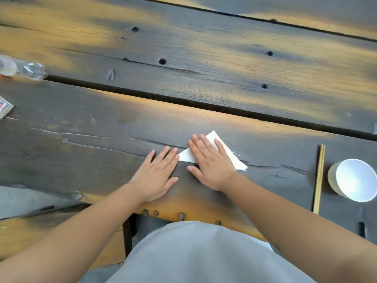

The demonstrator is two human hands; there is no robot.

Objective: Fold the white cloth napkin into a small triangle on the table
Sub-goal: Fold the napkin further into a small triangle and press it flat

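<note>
The white cloth napkin [234, 158] lies folded into a small triangle on the dark wooden table [102, 156], near the front edge. My right hand [210, 162] rests flat on top of it, fingers spread, covering its middle. Only the napkin's three corners show around the hand. My left hand [157, 172] lies flat on the bare wood just left of the napkin, its fingertips touching the left corner. Neither hand grips anything.
A white bowl [355, 179] stands at the right, with a pair of wooden chopsticks [319, 178] lying beside it. A clear plastic bottle [22, 68] and a small printed box [5, 107] sit at the far left. A gap between planks [183, 99] runs across the table.
</note>
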